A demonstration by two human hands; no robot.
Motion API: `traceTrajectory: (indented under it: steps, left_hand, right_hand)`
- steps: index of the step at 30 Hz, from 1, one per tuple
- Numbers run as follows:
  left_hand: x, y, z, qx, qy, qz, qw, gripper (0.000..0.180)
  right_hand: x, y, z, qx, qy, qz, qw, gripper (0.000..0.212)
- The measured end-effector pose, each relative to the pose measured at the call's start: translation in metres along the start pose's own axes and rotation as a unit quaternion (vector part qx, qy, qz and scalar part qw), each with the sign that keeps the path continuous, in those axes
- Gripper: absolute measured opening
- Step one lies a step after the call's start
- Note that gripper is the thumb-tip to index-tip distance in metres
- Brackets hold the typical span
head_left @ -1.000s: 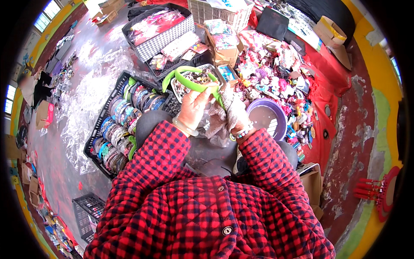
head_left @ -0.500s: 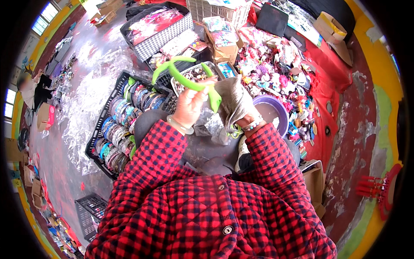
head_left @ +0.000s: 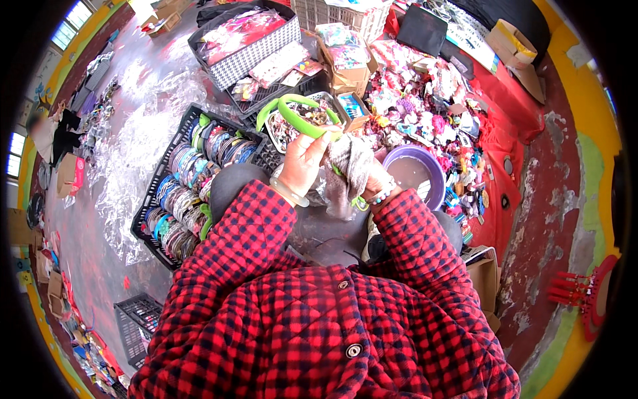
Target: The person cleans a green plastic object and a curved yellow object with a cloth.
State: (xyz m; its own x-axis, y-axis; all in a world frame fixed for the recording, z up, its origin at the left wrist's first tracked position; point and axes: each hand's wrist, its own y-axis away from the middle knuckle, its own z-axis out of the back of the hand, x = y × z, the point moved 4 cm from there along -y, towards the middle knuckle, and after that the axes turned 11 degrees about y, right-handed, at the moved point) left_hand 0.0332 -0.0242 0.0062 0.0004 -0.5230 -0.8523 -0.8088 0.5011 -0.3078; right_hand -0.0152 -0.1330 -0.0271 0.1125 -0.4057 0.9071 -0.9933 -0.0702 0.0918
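A bright green headband (head_left: 295, 120) is pinched in my left hand (head_left: 302, 165), its curved band pointing up and away from me. My right hand (head_left: 377, 179) is closed on a grey cloth (head_left: 350, 166), which is bunched against the lower part of the headband and hides that end. A small piece of green shows below the cloth by my right wrist. Both hands are close together above my lap. Just beyond them stands a light basket (head_left: 280, 137) filled with small pieces. To the right of my right hand is a purple basin (head_left: 435, 174) with cloudy water.
At left, a black crate (head_left: 141, 223) holds rows of headbands. A heap of colourful hair accessories (head_left: 425, 110) covers red cloth at right. Farther off are a patterned bin (head_left: 256, 55), an open cardboard box (head_left: 345, 76) and crumpled clear plastic (head_left: 126, 179) on the floor.
The grey cloth has come over the headband's lower end, covering the green tip that hung free. My hands have drawn closer, and the headband has lowered slightly and moved right.
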Motion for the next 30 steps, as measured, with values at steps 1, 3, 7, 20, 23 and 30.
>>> traceTrajectory:
  steps: [1,3,7,20,23,30]
  left_hand:
    - [0.002,0.0,0.002,-0.008,0.021,0.008,1.0,0.024]
    - [0.004,0.0,0.004,-0.023,0.064,0.024,0.997,0.024]
    - [0.004,-0.001,0.008,-0.043,0.086,0.035,0.995,0.023]
    - [-0.009,0.007,0.0,0.032,-0.111,0.019,0.993,0.022]
    - [-0.01,0.005,-0.009,0.08,-0.18,-0.11,0.974,0.021]
    - [-0.005,0.006,-0.001,0.008,-0.093,-0.017,0.995,0.024]
  right_hand:
    - [-0.002,0.0,0.001,-0.002,-0.005,0.006,1.0,0.027]
    - [-0.003,0.004,0.0,-0.006,-0.014,0.017,1.0,0.029]
    - [-0.004,0.006,0.003,0.005,-0.023,-0.037,0.999,0.025]
    - [0.021,-0.025,0.01,-0.066,0.442,0.068,0.892,0.023]
    - [-0.002,-0.007,0.005,0.018,-0.061,-0.024,0.998,0.023]
    - [0.022,0.002,-0.028,0.017,-0.091,-0.02,0.995,0.027]
